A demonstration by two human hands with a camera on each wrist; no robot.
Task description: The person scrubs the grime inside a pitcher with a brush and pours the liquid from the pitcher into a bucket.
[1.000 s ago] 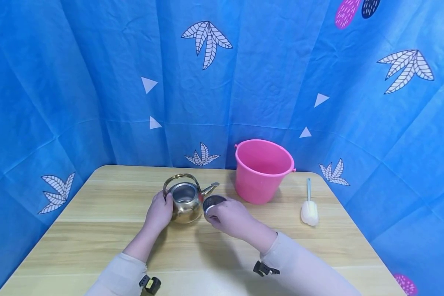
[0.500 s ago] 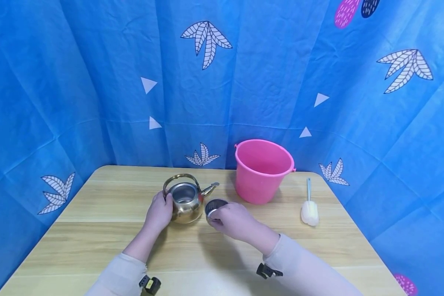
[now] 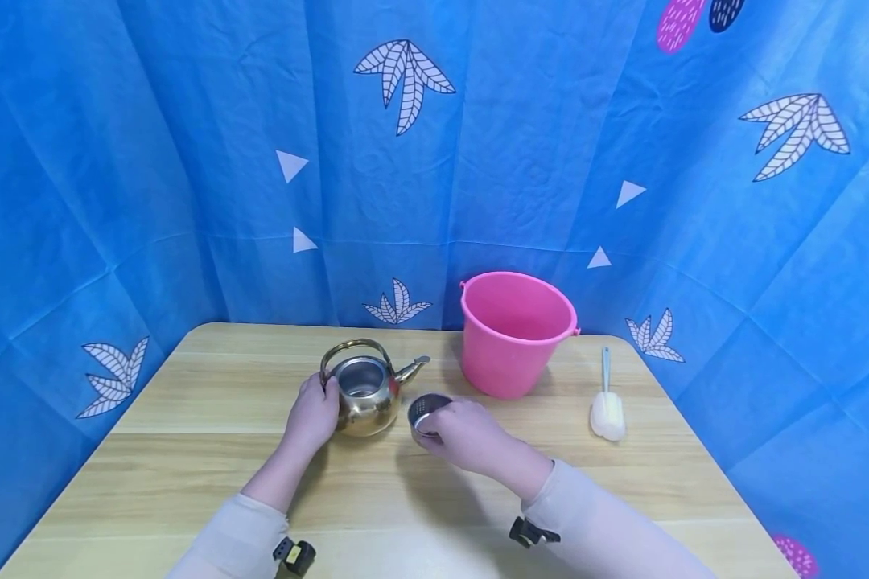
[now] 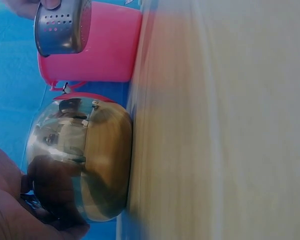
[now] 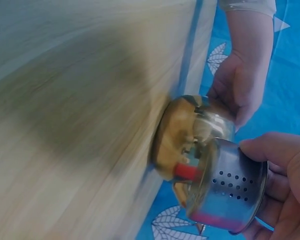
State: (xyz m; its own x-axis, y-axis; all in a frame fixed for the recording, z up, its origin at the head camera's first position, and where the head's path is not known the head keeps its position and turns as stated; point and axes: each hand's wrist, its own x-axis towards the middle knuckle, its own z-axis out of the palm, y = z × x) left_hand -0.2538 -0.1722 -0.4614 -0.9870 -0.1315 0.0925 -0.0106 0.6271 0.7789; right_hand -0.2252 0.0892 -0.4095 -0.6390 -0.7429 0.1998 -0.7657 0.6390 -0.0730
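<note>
A shiny gold teapot without a lid stands on the table, its spout to the right and its hoop handle upright. My left hand holds it at the left side, near the foot of the handle; some of the fingers are hidden behind it. Just right of the teapot, my right hand pinches a steel tea strainer basket by its rim, thumb on one side and fingers on the other. Small holes pierce the basket's wall. In the left wrist view the strainer is off the table.
Behind and to the right stands a pink bucket. A sponge brush with a pale blue handle lies on the right of the wooden table. Blue patterned curtains close in the back and sides.
The strainer has moved right and a little toward me in my right hand, away from the teapot. My left hand and the teapot have stayed in place.
</note>
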